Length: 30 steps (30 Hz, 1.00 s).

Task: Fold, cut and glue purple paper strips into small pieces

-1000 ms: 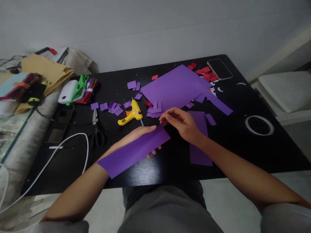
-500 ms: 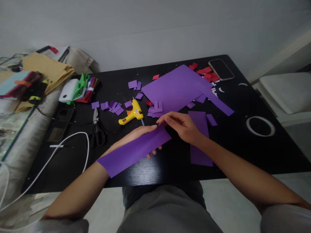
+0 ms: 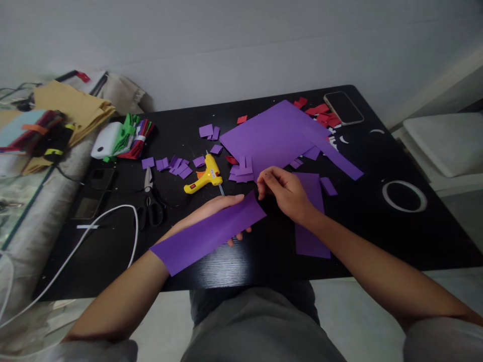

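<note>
A long strip of purple paper (image 3: 209, 236) lies slanted across my left hand (image 3: 222, 202), thumb on its upper edge and fingertips showing beneath. Just right of the strip's far end is my right hand (image 3: 283, 193), its fingers curled in and bunched together. Whether anything small sits between those fingertips is hidden. Under my right forearm a purple paper rectangle (image 3: 313, 236) rests on the black table. Beyond my hands are a yellow glue gun (image 3: 206, 178), a big purple sheet (image 3: 277, 133) and small purple pieces (image 3: 241, 171) on its near corner.
Scissors (image 3: 149, 191), a dark phone (image 3: 94, 193) and a white cable (image 3: 109, 210) lie at left. More cut purple pieces (image 3: 179, 167) are scattered mid-table. Red scraps (image 3: 326, 118) and another phone (image 3: 344, 107) sit at the back right. Bundled coloured strips (image 3: 134, 136) stand at the back left.
My right hand has drawn back to the right from the far end of the paper strip, its fingers curling in. My left hand and the strip have barely moved.
</note>
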### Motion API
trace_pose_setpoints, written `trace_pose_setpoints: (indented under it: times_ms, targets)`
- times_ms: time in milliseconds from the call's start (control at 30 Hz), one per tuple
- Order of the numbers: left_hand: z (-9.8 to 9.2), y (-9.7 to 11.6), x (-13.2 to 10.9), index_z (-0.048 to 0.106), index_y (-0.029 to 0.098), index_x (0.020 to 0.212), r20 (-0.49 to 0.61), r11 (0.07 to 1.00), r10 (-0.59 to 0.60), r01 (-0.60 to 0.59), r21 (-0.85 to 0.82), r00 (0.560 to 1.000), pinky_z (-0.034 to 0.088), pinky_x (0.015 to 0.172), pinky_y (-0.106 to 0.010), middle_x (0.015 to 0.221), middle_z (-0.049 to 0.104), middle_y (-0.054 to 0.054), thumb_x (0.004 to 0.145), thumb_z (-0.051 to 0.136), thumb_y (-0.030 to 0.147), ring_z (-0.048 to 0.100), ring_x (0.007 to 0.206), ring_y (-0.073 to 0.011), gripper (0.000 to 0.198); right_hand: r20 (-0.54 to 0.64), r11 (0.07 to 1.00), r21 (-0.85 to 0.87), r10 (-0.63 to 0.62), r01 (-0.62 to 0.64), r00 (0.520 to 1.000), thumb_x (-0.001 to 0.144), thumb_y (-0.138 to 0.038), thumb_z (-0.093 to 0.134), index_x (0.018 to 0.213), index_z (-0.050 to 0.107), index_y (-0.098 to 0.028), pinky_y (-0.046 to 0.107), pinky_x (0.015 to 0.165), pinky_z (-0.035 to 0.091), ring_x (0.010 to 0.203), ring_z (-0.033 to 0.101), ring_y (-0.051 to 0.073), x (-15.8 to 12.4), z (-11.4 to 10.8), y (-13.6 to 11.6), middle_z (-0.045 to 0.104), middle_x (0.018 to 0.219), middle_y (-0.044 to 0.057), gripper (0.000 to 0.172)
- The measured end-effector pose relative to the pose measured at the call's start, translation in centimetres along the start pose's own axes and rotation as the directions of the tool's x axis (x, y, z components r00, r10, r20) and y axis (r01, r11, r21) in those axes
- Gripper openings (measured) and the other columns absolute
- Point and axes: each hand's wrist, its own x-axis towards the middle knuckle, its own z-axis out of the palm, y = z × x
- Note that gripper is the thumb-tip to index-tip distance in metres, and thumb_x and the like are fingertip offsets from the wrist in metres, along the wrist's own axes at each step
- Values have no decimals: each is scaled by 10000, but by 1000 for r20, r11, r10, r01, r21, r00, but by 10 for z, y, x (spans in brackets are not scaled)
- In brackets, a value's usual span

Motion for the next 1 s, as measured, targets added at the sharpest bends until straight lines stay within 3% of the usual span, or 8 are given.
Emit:
trace_pose_setpoints:
  times_ms: [367,533,1000]
  targets:
    - [-1,-1,2,759,117,998,-4,1000,17,-17,17,1000,571,495,-250,832,781,-110,891,677,629,717,626,-184,529,31,978,161,131,-134,991,871,-496,808,966,744,-213,275,662,574,628,634,115,1,-3,-1,667,712,-34,305]
    - [-2,-2,3,765,114,988,7,999,31,-31,25,999,580,502,-250,837,778,-109,887,678,642,719,636,-181,544,41,971,195,131,-136,991,857,-460,832,987,773,-218,278,690,588,677,661,116,1,-3,-3,714,790,-11,281]
    - [-1,-1,2,761,112,985,23,996,58,-60,69,998,597,507,-245,856,773,-111,906,658,625,721,640,-180,529,26,934,313,176,-175,984,765,-205,820,940,802,-220,242,648,553,630,631,101,2,-6,-6,694,710,-39,176]
